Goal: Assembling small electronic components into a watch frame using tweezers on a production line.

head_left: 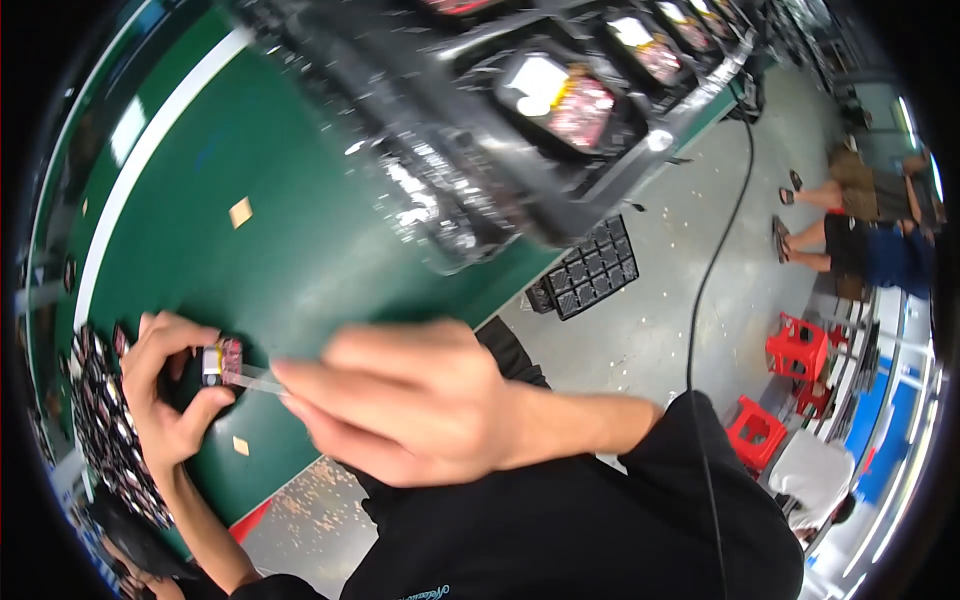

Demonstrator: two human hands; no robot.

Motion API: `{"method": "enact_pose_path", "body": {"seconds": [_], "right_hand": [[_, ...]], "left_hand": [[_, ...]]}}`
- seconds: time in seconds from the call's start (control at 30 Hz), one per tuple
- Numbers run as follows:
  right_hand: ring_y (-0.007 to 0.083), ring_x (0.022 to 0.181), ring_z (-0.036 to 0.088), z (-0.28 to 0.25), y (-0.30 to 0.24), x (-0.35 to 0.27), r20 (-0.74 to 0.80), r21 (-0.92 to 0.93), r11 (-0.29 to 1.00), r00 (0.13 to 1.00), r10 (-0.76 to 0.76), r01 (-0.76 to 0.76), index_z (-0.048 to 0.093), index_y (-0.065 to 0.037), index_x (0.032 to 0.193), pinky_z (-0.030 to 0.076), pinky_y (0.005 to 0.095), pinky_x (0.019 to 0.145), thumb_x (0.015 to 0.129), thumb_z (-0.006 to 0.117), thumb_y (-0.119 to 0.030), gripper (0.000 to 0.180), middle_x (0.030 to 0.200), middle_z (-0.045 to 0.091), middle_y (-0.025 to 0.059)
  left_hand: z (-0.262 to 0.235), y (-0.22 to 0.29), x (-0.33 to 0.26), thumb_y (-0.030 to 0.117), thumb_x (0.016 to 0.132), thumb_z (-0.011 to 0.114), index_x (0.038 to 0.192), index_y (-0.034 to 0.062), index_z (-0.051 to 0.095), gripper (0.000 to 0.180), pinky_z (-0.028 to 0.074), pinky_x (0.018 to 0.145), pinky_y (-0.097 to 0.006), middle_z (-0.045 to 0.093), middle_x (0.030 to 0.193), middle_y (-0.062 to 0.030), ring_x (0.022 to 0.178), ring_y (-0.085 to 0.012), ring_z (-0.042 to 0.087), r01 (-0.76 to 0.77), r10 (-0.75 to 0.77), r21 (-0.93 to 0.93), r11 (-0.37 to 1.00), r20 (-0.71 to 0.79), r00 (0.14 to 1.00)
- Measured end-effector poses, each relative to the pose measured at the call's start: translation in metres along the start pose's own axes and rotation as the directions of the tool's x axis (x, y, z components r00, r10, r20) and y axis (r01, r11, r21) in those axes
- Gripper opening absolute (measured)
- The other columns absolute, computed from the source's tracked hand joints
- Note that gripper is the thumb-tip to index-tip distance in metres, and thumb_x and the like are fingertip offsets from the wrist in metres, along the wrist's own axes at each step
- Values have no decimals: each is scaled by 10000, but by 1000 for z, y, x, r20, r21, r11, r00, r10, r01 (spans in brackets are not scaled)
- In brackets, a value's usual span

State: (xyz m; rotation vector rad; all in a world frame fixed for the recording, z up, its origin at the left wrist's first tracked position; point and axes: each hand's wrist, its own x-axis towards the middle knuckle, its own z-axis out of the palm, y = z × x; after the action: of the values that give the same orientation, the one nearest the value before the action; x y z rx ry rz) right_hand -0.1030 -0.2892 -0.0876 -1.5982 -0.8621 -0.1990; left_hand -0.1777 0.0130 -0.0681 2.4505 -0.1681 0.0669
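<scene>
From the head view, the left hand curls its fingers and thumb around a small pink-and-white part, pinning it just above the green worktop so it stays put and faces up toward the other hand. The right hand is closed in a pinch on a thin clear strip whose far end meets the part; the pinch keeps the strip taut and level. A heap of similar small pieces lies beside the left wrist, within reach. Black trays of parts sit stacked across the worktop's far side.
</scene>
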Motion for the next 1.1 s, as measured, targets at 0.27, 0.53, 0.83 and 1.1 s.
{"method": "enact_pose_path", "body": {"seconds": [0.27, 0.53, 0.83, 1.1], "right_hand": [[246, 773, 709, -75, 47, -189, -380, -249, 722, 751, 540, -645, 638, 23, 1105, 577, 359, 730, 1067, 675, -23, 71, 883, 727, 138], [228, 726, 647, -181, 292, -489, -722, 179, -173, -249, 645, -968, 665, 15, 911, 529, 397, 647, 793, 956, -574, 667, 875, 717, 123], [279, 857, 713, -160, 350, -503, -393, 688, -203, -593, 702, -697, 738, 108, 1277, 561, 452, 677, 737, 1011, -458, 828, 1121, 775, 184], [145, 617, 560, -182, 310, -498, -580, 686, 133, -427, 694, -715, 756, -9, 1033, 456, 351, 559, 861, 902, -382, 436, 792, 665, 42]], "left_hand": [[3, 3, -5, 452, 704, 958, 1177, 7, 752, 682, 339, 739, -345, 546, 852, -16, 754, -158, 420, 62, -57, 85, 994, -65, 996], [6, 2, -1, 297, 672, 980, 1196, 19, 759, 633, 335, 708, -288, 537, 888, 19, 777, -124, 434, 119, -119, -7, 993, -94, 988], [16, 13, -6, 192, 757, 895, 1209, 20, 723, 513, 326, 679, -237, 597, 944, 45, 779, -57, 445, 209, -214, -53, 976, -104, 971], [32, 29, 9, 200, 829, 862, 1188, 11, 701, 435, 374, 664, -286, 614, 886, -19, 752, -121, 472, 1, 21, 131, 991, -166, 986]]}}
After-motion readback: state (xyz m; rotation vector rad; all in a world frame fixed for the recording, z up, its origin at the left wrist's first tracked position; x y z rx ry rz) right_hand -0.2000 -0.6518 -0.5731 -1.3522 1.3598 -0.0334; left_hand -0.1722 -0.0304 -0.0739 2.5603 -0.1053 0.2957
